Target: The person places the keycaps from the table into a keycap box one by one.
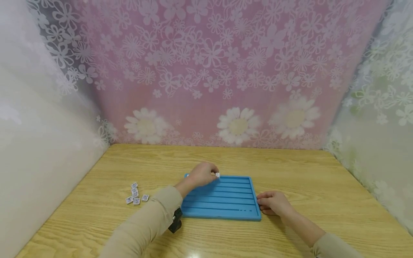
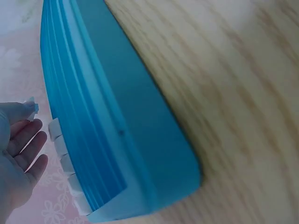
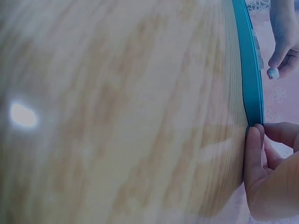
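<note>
Near the far edge of the blue ridged tray, my left hand pinches a small white mahjong tile between thumb and fingertips. The left wrist view shows this tile above the tray, beside a row of several white tiles along its far side. My left hand hides most of that row in the head view. My right hand holds the tray's right edge; in the right wrist view its thumb and fingers close on the tray corner.
Several loose white tiles with blue printed marks lie on the wooden table left of the tray, some touching. A flowered pink backdrop rises behind the table, with pale walls on both sides. A black device sits at my left wrist.
</note>
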The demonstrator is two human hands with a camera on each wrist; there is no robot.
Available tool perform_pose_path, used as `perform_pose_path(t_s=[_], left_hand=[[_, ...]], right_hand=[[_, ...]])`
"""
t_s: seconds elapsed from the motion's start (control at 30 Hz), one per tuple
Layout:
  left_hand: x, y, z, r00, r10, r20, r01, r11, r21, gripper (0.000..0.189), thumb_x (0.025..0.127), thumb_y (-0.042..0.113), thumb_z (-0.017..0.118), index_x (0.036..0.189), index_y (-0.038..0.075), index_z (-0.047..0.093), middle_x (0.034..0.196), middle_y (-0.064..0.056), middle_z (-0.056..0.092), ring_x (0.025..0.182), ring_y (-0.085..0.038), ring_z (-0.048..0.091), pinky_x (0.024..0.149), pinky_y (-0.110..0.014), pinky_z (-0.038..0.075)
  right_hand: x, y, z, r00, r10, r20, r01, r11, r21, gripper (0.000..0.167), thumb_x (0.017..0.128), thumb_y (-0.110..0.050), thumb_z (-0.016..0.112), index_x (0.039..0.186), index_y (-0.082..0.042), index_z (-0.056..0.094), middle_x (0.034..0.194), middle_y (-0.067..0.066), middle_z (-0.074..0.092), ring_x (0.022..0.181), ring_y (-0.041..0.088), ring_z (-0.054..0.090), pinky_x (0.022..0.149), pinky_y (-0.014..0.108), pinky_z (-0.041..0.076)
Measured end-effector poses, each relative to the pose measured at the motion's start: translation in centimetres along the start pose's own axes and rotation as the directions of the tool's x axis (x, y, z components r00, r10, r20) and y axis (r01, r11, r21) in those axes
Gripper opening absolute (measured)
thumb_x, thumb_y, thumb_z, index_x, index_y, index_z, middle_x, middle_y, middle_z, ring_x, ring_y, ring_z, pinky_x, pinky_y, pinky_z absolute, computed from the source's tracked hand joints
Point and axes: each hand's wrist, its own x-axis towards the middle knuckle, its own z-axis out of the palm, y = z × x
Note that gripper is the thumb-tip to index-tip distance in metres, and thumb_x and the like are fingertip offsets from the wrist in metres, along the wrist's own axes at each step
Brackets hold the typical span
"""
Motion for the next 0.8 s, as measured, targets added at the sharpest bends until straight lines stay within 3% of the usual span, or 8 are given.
perform_pose_path(t_s=[0.27,0.6,0.8], left_hand=[[-0.1,-0.1,0.7,0.999,0.025,-0.038,-0.021,0.995,0.099,0.016,0.086,0.019,0.068,0.099,0.012,0.071,0.100,-0.002,0.067,0.094,-0.018,0.061,0.077,-0.031,0.049],[0.5,0.1,1.1,1.000,0.016,-0.004,-0.016,0.993,0.118,0.015,0.085,0.018,0.068,0.098,0.011,0.071,0.097,-0.001,0.067,0.089,-0.016,0.061,0.074,-0.029,0.049],[0.6,0.0,1.5,1.000,-0.030,0.005,0.029,0.994,0.107,0.014,0.087,0.016,0.065,0.099,0.011,0.070,0.099,-0.002,0.065,0.091,-0.017,0.059,0.076,-0.031,0.048]], right_hand=[[0.0,0.2,0.0,1.000,-0.005,0.001,0.005,1.000,0.010,0.021,0.085,-0.001,0.060,0.103,0.011,0.062,0.074,0.003,0.061,0.064,0.013,0.058,0.059,0.027,0.052],[-0.2,0.0,-0.1,1.000,0.002,-0.015,-0.002,1.000,0.008,0.021,0.085,-0.001,0.060,0.103,0.011,0.062,0.074,0.004,0.061,0.064,0.013,0.058,0.059,0.027,0.052],[-0.2,0.1,0.0,1.000,-0.012,-0.011,0.012,1.000,0.009,0.022,0.085,-0.001,0.060,0.103,0.011,0.061,0.074,0.003,0.061,0.065,0.013,0.058,0.059,0.027,0.052]])
